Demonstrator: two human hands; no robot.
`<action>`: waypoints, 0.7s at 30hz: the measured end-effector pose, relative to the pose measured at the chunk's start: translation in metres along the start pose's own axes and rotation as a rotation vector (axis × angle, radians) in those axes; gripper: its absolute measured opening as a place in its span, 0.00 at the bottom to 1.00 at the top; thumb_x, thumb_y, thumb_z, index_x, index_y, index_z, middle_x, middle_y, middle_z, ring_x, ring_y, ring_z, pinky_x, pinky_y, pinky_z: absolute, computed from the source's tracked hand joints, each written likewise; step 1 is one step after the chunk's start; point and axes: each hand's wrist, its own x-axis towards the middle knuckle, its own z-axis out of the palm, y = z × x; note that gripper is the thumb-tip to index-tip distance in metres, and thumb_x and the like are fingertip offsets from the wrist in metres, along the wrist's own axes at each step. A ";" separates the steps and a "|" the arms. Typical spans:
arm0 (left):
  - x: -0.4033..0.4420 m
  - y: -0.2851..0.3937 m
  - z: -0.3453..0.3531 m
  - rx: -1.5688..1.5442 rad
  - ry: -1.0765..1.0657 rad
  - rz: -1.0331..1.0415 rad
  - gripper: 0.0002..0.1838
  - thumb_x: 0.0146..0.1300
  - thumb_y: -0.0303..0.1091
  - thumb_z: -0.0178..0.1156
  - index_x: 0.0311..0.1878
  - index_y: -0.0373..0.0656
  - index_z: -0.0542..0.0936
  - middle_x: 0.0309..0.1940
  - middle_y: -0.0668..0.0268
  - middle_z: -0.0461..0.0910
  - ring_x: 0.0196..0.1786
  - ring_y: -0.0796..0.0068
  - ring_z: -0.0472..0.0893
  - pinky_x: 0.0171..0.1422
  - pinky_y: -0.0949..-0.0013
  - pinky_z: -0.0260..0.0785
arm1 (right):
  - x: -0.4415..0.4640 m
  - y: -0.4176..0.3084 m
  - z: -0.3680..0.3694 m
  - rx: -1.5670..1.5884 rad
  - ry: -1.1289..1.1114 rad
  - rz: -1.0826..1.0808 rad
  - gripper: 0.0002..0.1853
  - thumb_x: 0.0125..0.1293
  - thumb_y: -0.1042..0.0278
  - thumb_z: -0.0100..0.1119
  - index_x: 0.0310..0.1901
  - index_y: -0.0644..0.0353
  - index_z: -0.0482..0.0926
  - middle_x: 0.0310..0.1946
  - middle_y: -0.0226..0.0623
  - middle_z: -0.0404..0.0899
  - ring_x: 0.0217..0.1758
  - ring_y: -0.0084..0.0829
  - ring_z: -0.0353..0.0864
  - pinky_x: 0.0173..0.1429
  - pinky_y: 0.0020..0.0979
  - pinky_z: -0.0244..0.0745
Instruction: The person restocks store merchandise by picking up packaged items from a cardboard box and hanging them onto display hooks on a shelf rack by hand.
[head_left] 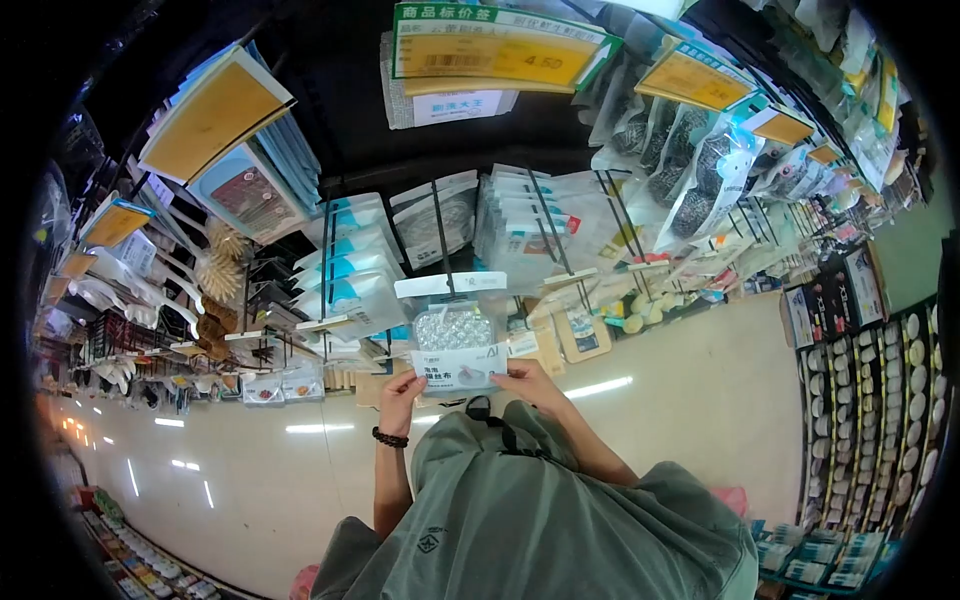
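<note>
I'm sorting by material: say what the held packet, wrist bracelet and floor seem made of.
Packet: probably clear, glossy plastic; silvery contents show through.
Bracelet: rounded dark beads, perhaps wood or stone; finish unclear.
Floor: likely polished tile or stone, since it shows bright reflections.

A single view is given, taken from a camera on the person's head and directed forward and steeply down. At six o'clock the shirt is seen from above, at short range. The left hand and right hand are shown near the middle, at about seven and five o'clock. Toward twelve o'clock, hanging packets are faced, and a price tag is caught large and close. A very wide field is covered: floor at eight o'clock and boxes at three are included, inside a rounded black border.
</note>
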 end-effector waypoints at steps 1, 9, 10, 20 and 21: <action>0.000 0.001 0.001 -0.008 0.000 0.010 0.12 0.65 0.24 0.65 0.51 0.34 0.84 0.42 0.66 0.86 0.44 0.81 0.80 0.52 0.75 0.71 | 0.001 0.000 0.001 -0.002 -0.004 -0.003 0.15 0.69 0.69 0.63 0.55 0.64 0.82 0.42 0.27 0.84 0.42 0.17 0.77 0.49 0.23 0.74; -0.005 0.004 0.012 -0.011 0.091 0.031 0.12 0.66 0.24 0.64 0.52 0.34 0.84 0.42 0.67 0.85 0.43 0.82 0.79 0.52 0.75 0.70 | 0.010 -0.004 0.006 -0.022 0.016 0.004 0.16 0.70 0.70 0.61 0.57 0.65 0.80 0.44 0.27 0.83 0.46 0.18 0.77 0.52 0.24 0.73; -0.004 0.005 0.013 -0.004 0.097 0.040 0.12 0.66 0.24 0.64 0.52 0.34 0.83 0.42 0.67 0.85 0.43 0.82 0.79 0.52 0.75 0.70 | 0.011 -0.005 0.004 -0.015 0.010 0.012 0.17 0.70 0.71 0.61 0.58 0.66 0.79 0.47 0.29 0.83 0.49 0.19 0.78 0.55 0.25 0.73; 0.007 -0.013 0.017 0.024 0.085 0.009 0.13 0.65 0.23 0.65 0.53 0.33 0.83 0.43 0.66 0.85 0.43 0.83 0.79 0.52 0.75 0.70 | 0.015 -0.008 -0.009 -0.191 0.050 -0.096 0.14 0.69 0.66 0.63 0.52 0.64 0.81 0.35 0.25 0.81 0.36 0.17 0.74 0.42 0.24 0.72; 0.007 -0.014 0.018 0.026 0.084 0.011 0.13 0.65 0.23 0.65 0.53 0.33 0.83 0.43 0.66 0.84 0.43 0.83 0.79 0.51 0.75 0.71 | 0.014 -0.010 -0.009 -0.189 0.051 -0.073 0.14 0.69 0.66 0.63 0.52 0.64 0.81 0.35 0.25 0.80 0.35 0.17 0.73 0.41 0.24 0.71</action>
